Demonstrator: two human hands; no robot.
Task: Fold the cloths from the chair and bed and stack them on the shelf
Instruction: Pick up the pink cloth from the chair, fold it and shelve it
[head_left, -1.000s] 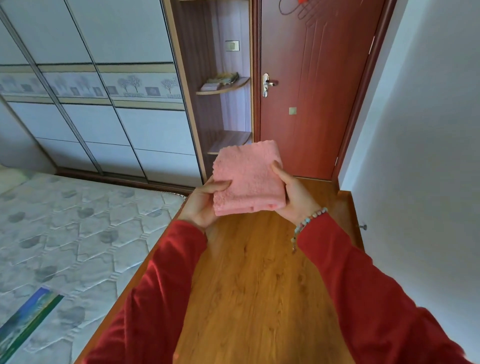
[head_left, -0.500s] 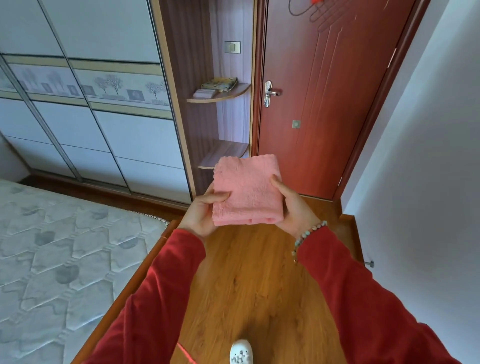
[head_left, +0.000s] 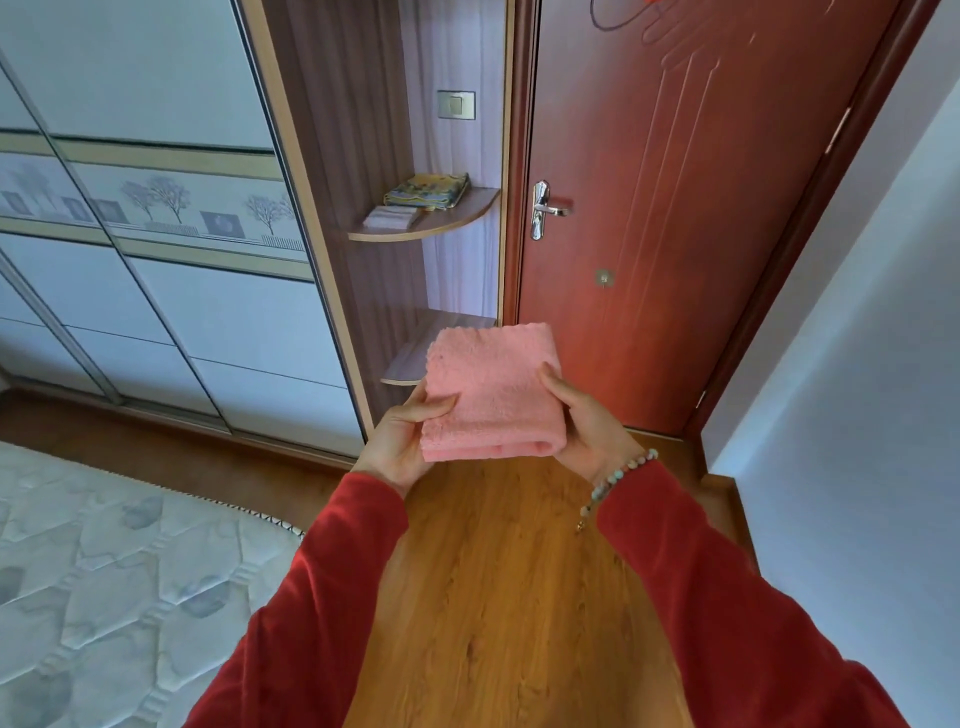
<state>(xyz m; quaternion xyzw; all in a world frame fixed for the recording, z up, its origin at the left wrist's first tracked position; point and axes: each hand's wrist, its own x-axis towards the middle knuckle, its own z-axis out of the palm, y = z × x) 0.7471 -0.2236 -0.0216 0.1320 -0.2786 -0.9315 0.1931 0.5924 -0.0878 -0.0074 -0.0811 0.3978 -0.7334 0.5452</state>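
Above wooden floor (head_left: 498, 597), hand-held folded cloth (head_left: 491, 389).

I'm seeing the folded cloth (head_left: 491, 389) sitting between the left hand (head_left: 402, 439) and right hand (head_left: 589, 428), in front of the lower shelf (head_left: 415, 353). Two cloths (head_left: 428, 192) are lying on the upper shelf (head_left: 441, 223) above; the door (head_left: 675, 208) is standing right, the bed (head_left: 104, 571) lying left.

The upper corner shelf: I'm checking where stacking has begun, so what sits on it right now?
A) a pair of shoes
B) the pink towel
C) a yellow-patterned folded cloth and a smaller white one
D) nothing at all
C: the upper shelf carries a yellow-patterned folded cloth and a white one, while the pink towel is between both hands.
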